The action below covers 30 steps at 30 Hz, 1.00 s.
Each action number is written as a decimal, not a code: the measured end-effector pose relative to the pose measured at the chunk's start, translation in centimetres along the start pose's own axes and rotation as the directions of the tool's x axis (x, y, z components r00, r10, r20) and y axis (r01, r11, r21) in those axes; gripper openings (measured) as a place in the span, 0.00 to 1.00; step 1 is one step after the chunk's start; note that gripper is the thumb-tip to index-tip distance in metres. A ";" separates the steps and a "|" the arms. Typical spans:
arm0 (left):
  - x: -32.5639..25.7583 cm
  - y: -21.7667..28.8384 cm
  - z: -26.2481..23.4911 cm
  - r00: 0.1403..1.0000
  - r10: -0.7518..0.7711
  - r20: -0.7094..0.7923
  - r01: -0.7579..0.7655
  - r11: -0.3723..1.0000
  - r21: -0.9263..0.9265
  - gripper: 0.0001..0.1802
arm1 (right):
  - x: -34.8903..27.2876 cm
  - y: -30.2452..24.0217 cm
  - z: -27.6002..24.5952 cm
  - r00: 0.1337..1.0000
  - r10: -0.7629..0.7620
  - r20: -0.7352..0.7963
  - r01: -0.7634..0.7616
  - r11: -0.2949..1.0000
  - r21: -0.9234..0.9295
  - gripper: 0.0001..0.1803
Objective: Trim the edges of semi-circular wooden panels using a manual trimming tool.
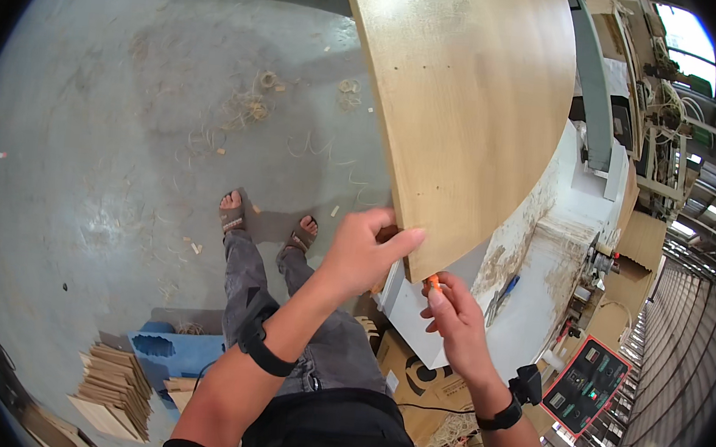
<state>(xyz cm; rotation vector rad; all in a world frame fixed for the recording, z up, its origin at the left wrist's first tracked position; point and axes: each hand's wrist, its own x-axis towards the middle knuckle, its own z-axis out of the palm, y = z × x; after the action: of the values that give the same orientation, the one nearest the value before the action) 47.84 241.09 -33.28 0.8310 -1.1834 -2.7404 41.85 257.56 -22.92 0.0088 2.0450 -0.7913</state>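
Observation:
A large pale wooden panel point(469, 122) with a curved right side and a straight left edge stretches away from me. My left hand point(362, 254) grips its near left edge, thumb on the upper face and fingers curled round beneath. Just below the panel's near corner, my right hand point(458, 322) is closed on a small orange piece point(433, 283), pinched between thumb and fingers. Only a bit of this orange piece shows, so its kind is unclear. A few small dark dots mark the panel's face.
Right of the panel stands a white, brown-stained machine bench point(547, 257), with a blue-handled tool point(507, 289) on it. A red-edged control panel point(586, 386) is at lower right. Stacked wooden pieces point(115, 394) and a blue pallet point(181, 353) lie lower left. Curled strips point(244, 111) litter the floor.

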 end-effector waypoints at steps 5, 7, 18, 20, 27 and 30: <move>-3.1 -6.5 1.1 0.987 -0.104 0.118 0.125 0.974 -0.187 0.20 | -1.1 0.2 -2.6 0.988 0.048 0.149 -0.066 0.991 0.116 0.24; -4.0 -7.6 2.5 0.986 -0.014 0.165 0.105 0.823 -0.558 0.23 | -1.8 0.3 -3.1 0.985 0.051 0.162 -0.076 0.986 0.148 0.22; -3.8 -10.5 2.3 0.972 0.126 0.201 0.072 0.652 -0.755 0.23 | -4.0 0.2 -5.4 0.969 0.019 0.247 -0.061 0.985 0.161 0.21; -3.9 -10.5 2.1 0.974 0.077 0.215 0.131 0.585 -0.801 0.18 | -3.9 0.4 -5.5 0.967 -0.002 0.255 -0.046 0.982 0.181 0.21; -3.9 -5.0 3.8 0.996 -0.084 0.002 0.064 0.752 -0.656 0.13 | -3.9 1.1 -7.0 0.973 -0.044 0.228 -0.009 0.974 0.227 0.21; -4.4 -3.5 5.7 0.953 -0.032 -0.301 0.028 0.999 -0.018 0.16 | -4.9 0.4 -8.2 0.984 -0.062 0.170 0.016 0.966 0.258 0.21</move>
<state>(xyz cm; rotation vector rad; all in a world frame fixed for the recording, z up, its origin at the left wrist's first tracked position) 49.35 248.38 -30.44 1.2216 -1.0966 -2.5175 38.62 263.71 -16.30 0.0419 1.7700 -1.0395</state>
